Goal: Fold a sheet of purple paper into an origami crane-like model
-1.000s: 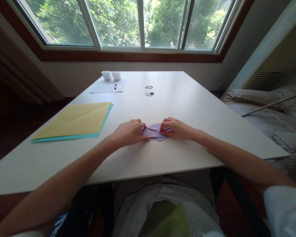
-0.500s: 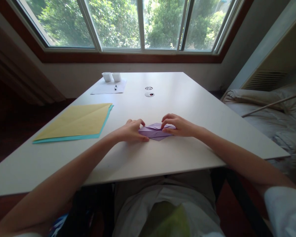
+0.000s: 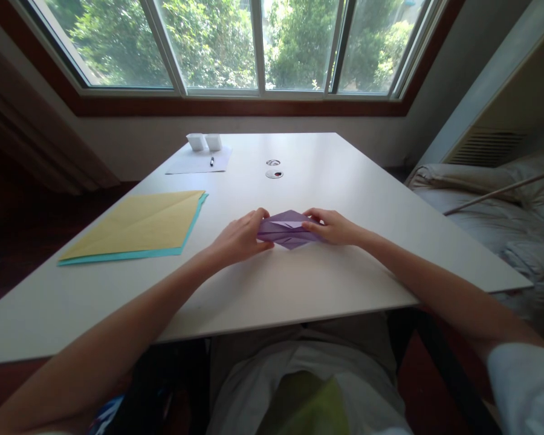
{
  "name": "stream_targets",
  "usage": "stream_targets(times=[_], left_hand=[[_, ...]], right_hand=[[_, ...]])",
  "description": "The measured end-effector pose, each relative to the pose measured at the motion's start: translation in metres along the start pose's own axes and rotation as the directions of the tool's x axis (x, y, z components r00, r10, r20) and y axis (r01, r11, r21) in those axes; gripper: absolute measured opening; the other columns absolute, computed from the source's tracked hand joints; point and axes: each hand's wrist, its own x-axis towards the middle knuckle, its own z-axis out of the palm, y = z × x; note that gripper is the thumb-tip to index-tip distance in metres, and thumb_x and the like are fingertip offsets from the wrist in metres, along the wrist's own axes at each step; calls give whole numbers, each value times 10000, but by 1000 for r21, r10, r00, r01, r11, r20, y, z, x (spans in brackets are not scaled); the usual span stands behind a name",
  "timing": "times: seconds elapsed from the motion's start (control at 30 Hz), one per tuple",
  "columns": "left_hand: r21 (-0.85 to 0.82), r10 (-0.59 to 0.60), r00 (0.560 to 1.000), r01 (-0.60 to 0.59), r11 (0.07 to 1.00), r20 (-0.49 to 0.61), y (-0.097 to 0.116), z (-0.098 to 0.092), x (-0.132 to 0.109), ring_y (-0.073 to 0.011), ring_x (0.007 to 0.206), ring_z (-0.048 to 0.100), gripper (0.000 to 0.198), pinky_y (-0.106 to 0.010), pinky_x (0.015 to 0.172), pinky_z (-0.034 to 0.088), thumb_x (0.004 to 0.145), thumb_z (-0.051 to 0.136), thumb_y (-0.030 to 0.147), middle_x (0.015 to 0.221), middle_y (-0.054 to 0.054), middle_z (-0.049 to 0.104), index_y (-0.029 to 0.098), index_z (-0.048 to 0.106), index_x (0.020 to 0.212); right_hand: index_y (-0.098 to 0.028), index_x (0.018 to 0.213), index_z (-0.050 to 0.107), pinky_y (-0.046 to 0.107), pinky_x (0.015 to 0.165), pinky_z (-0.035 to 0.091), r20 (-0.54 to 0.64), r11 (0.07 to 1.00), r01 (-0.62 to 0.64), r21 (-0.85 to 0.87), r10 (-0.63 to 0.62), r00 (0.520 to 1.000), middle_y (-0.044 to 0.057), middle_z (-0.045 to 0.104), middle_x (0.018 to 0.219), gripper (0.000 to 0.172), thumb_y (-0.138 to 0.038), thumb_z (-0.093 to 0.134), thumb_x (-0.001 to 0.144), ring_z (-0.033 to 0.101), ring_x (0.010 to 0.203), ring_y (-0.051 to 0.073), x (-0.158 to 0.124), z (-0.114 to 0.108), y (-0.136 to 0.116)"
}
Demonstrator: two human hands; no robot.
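A folded purple paper (image 3: 290,231) with pointed upper and lower corners is held between my two hands, over the middle of the white table. My left hand (image 3: 245,235) grips its left end, fingers behind and thumb in front. At the right end, my right hand (image 3: 330,227) pinches it between thumb and fingers. The paper has several creased layers with a narrow gap along its middle. Both ends are partly hidden by my fingers.
Yellow paper (image 3: 136,223) lies on a turquoise sheet (image 3: 118,258) at the left of the table (image 3: 344,284). Farther back, a white sheet (image 3: 185,163) bears a black pen (image 3: 212,161) and two small white containers (image 3: 205,142). Two round discs (image 3: 274,174) lie beyond the purple paper.
The purple paper has moved slightly away from me and its middle shows more opened. My right fingers have shifted from its middle fold toward its right end.
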Motion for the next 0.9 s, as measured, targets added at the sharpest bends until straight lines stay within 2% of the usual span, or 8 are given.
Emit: stream_targets(times=[0.1, 0.27, 0.37, 0.47, 0.53, 0.67, 0.77, 0.9], left_hand=[[48, 0, 999, 2, 999, -37, 1, -3, 0, -214, 762, 574, 415, -273, 593, 388, 722, 576, 346, 905, -49, 604, 213, 405, 1077], [-43, 40, 992, -45, 998, -118, -3, -8, 2, -172, 718, 584, 330, -259, 620, 415, 766, 536, 295, 848, -14, 632, 219, 451, 1075], [-23, 87, 971, -94, 995, -224, -7, -11, 5, -160, 746, 582, 222, -271, 684, 427, 799, 495, 261, 874, -21, 637, 201, 521, 1011], [61, 212, 956, -204, 977, -201, -12, -14, 6, -193, 894, 570, 217, -321, 808, 417, 805, 510, 262, 963, -52, 633, 188, 566, 1001], [92, 291, 949, -282, 955, -121, -14, -14, 6, -224, 996, 540, 296, -355, 872, 398, 782, 562, 306, 1060, -74, 611, 189, 569, 1054], [82, 363, 932, -363, 928, 14, -15, -10, 4, -251, 1088, 500, 452, -384, 922, 382, 764, 597, 393, 1185, -93, 565, 189, 529, 1162], [61, 387, 919, -392, 918, 74, -14, -6, 4, -242, 1084, 507, 477, -378, 930, 386, 801, 554, 410, 1195, -99, 565, 179, 497, 1214], [43, 423, 895, -432, 901, 140, -10, 0, 4, -218, 1050, 524, 346, -342, 899, 410, 843, 504, 344, 1109, -84, 615, 199, 561, 1152]], right_hand=[[-169, 936, 616, 252, 603, 397, -24, 996, 26, 86, -24, 999, 34, 646, 819, 309, -425, 508, 801, 544, 686, 143, 2, -1, 1], [-157, 832, 611, 237, 574, 396, -156, 980, 120, 157, -95, 983, 12, 625, 744, 192, -326, 542, 772, 521, 638, 120, 0, -5, -2], [-164, 842, 595, 242, 585, 401, -266, 972, 228, 52, -206, 942, 20, 618, 753, 142, -271, 518, 790, 514, 636, 119, -3, -8, -4], [-174, 862, 583, 259, 643, 414, -311, 930, 339, -140, -366, 877, 44, 616, 821, 109, -221, 506, 801, 535, 683, 132, -6, -11, -3], [-181, 867, 584, 276, 694, 419, -269, 893, 379, -244, -438, 858, 64, 613, 915, 107, -202, 500, 805, 556, 731, 142, -6, -10, -1], [-194, 854, 599, 309, 756, 413, -113, 828, 420, -372, -489, 865, 66, 612, 984, 119, -172, 506, 784, 573, 797, 166, -5, -4, 4], [-199, 876, 610, 314, 787, 413, 17, 803, 479, -355, -507, 862, 62, 622, 1000, 158, -147, 521, 756, 572, 876, 188, -4, 0, 5], [-199, 936, 618, 304, 793, 425, 139, 803, 531, -272, -513, 847, 67, 643, 966, 171, -195, 526, 791, 575, 886, 183, -4, 0, 4]])
